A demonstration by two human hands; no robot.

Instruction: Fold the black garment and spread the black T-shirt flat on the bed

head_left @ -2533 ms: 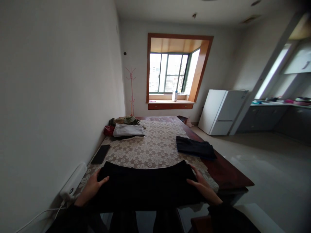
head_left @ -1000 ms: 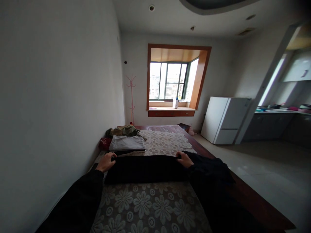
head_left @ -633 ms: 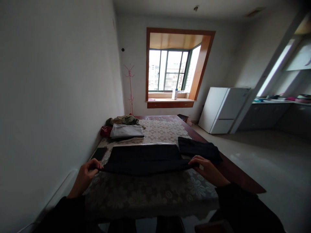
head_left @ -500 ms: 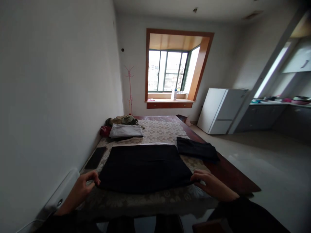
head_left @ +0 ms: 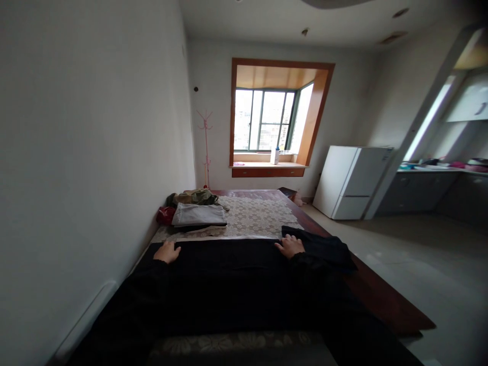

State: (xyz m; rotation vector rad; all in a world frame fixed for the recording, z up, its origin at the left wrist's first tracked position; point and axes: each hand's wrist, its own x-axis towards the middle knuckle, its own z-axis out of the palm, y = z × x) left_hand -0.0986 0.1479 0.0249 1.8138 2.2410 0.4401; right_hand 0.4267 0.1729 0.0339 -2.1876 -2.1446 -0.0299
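The left hand (head_left: 166, 251) and the right hand (head_left: 290, 246) both rest with the back upward and the fingers a little spread, near the two far corners of the black cloth (head_left: 229, 284). This cloth lies flat on the bench (head_left: 392, 300), in the lower middle of the frame, between the hands and below them. Half a second ago, the hands were at its near corners; now they have reached the far edge. The folded dark garment (head_left: 328, 249), right of centre, has stayed on the bench.
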